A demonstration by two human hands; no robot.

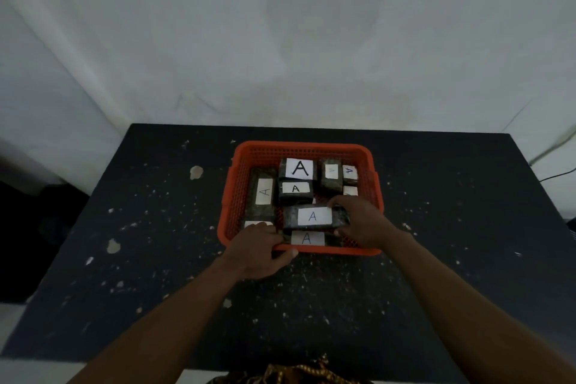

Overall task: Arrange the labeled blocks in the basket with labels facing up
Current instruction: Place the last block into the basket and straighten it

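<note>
A dark rectangular block (314, 217), label up and long axis lying left-right, is held at its right end by the right hand (363, 221) inside the orange mesh plastic basket (304, 148). The basket's near rim is gripped by the left hand (260, 254).

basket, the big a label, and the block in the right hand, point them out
basket (304, 146) head view, far rim
big A label (300, 168) head view, middle of the paper
held block (290, 217) head view, dark top left of its label
</note>
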